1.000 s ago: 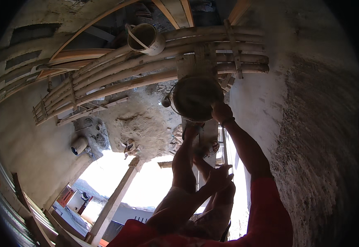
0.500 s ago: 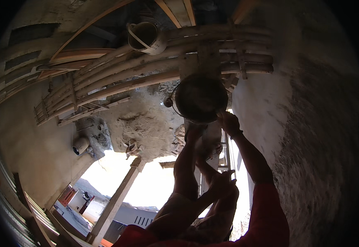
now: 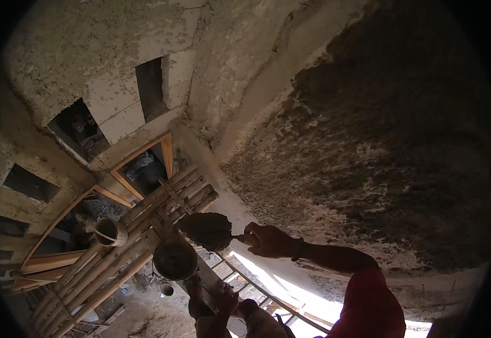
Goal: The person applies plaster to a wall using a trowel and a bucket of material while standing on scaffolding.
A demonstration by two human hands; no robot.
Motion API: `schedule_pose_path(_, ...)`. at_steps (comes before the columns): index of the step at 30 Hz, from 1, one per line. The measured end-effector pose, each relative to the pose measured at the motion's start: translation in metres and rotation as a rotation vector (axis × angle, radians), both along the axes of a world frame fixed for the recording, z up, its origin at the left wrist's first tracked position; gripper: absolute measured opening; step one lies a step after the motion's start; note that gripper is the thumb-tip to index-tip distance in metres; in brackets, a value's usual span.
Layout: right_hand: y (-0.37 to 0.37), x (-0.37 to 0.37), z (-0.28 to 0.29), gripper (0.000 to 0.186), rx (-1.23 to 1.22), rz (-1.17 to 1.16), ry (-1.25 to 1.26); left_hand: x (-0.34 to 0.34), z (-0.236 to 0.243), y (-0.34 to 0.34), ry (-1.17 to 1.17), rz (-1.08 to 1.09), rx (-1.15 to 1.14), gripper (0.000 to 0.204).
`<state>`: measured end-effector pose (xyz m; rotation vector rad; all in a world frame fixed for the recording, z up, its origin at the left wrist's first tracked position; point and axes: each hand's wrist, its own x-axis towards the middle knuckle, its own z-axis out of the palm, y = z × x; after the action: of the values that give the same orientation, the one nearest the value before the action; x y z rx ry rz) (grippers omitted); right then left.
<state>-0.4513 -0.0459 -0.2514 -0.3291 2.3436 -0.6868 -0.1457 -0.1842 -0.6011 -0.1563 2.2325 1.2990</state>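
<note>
My right hand [image 3: 271, 241] is closed round the handle of a trowel [image 3: 206, 231]. Dark mortar appears to cover its blade, which is raised beside the wall. Just below and left of the blade stands a round bucket [image 3: 175, 260] with dark, mortar-like stuff inside. Down by my knees is my left hand [image 3: 226, 299], its fingers looking curled in the shadow; what they hold, if anything, is hidden.
A scaffold of bamboo poles [image 3: 138, 248] runs across the lower left, carrying a second pale bucket [image 3: 110, 232]. At right rises a rough, dark plastered wall [image 3: 347, 152]. A ladder [image 3: 251, 287] stands below; openings [image 3: 82, 127] pierce the far wall.
My right hand has come up out of the bucket with the loaded trowel, toward the wall. The view has swung right and up, so more wall shows. My left hand stays by my knees.
</note>
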Motion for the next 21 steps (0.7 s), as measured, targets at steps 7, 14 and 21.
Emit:
schedule_pose_path(7, 0.051, -0.018, 0.294, 0.042, -0.153, 0.173, 0.481, -0.101, 0.159, -0.013, -0.141, -0.225, -0.083, 0.051)
schedule_pose_path(14, 0.069, -0.025, 0.394, 0.054, -0.569, -0.063, 0.132, -0.129, 0.171, -0.033, -0.087, -0.158, -0.148, 0.05)
schedule_pose_path(21, 0.179, -0.066, 0.432, 0.064, 0.116, -0.48, 0.917, -0.119, 0.201, -0.05, -0.141, -0.173, -0.156, 0.05)
